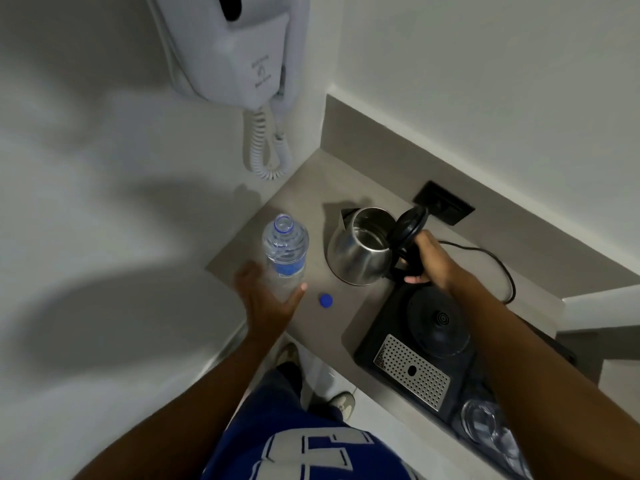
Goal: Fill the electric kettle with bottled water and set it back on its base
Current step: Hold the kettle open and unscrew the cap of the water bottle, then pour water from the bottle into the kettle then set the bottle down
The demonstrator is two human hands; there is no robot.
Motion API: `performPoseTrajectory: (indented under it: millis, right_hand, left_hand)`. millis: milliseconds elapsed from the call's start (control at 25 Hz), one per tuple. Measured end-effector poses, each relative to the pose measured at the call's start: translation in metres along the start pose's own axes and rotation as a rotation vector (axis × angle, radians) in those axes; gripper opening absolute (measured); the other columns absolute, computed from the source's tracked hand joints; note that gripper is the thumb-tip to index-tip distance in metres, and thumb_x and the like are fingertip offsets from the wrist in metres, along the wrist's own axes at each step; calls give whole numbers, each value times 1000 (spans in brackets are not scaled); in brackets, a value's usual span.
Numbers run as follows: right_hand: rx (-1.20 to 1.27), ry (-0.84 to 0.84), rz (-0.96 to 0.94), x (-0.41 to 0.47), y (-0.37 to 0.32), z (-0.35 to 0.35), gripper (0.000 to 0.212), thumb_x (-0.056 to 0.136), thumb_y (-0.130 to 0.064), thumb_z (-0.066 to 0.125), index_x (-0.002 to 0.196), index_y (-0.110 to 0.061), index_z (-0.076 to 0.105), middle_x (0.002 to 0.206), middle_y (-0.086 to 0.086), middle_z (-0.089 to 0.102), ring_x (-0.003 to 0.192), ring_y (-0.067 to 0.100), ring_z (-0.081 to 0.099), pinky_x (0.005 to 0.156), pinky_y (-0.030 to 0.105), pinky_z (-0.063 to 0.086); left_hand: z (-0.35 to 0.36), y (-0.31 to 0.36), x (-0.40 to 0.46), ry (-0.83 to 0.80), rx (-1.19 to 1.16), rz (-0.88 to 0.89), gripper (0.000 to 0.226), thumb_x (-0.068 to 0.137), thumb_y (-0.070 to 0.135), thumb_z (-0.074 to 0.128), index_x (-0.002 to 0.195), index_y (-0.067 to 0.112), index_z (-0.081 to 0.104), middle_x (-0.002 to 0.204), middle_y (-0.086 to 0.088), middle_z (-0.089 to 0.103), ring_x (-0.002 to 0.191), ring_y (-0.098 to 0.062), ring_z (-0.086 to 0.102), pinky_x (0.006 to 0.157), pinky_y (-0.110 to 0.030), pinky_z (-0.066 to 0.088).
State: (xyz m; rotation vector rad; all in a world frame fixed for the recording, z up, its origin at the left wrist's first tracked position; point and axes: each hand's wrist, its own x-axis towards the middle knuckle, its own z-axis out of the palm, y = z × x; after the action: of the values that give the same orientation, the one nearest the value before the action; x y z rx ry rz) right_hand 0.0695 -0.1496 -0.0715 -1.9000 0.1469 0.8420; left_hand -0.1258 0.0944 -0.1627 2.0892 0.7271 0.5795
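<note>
A steel electric kettle (pixel 358 252) stands on the grey counter (pixel 304 188), its black lid (pixel 408 223) flipped open. My right hand (pixel 431 261) grips its black handle. To the left, an uncapped clear water bottle (pixel 285 254) with a blue label stands upright; my left hand (pixel 268 299) wraps around its lower part. The blue cap (pixel 326 300) lies on the counter between bottle and kettle. The round black kettle base (pixel 438 322) sits bare on a black tray (pixel 374 344), just below my right hand.
A perforated metal drip grille (pixel 412 372) lies in the tray, with glasses (pixel 485 424) at its near end. The power cord (pixel 498 261) runs to a black wall socket (pixel 446 204). A wall-mounted hair dryer (pixel 239 50) with coiled cord hangs above left.
</note>
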Motion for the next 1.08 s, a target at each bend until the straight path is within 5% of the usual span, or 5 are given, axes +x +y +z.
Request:
performPoseTrajectory:
  millis: [120,320,520,800,1080]
  right_hand:
    - [29,-2,3,-2,-1,0,64,76,-68,45,127,-30,49,119,-6,58,106,16,61,58,34,59]
    - [21,2,-10,-4,-1,-1,61,65,-79,47,110,-38,51,118,-5,59,105,17,63,56,32,60]
    - [31,6,-13,-4,0,-3,65,62,-82,47,107,-36,52,118,-4,61,103,16,65,57,32,60]
    - [46,-20,-28,-12,-3,-4,70,58,-82,50,107,-32,51,115,-6,59,102,15,62,68,40,60]
    - [41,-10,-6,-9,0,-5,54,87,-63,51,117,-18,51,116,3,61,105,19,63,89,54,59]
  left_hand:
    - [-6,6,42,-108,-184,-82,104,54,30,94,136,4,34,135,-16,46,126,-26,46,107,-35,37]
    - [0,11,61,-295,-100,-64,64,58,41,89,111,19,62,105,3,70,98,-10,66,89,-26,53]
    - [-8,34,69,-326,-46,62,33,63,46,75,87,47,54,75,22,62,73,8,60,70,-14,48]
    - [-25,57,73,-430,41,226,53,61,34,88,103,14,62,86,16,61,76,0,59,71,-8,37]
    - [-23,115,79,-692,331,269,39,55,39,82,80,24,55,62,5,65,58,-8,63,57,-21,45]
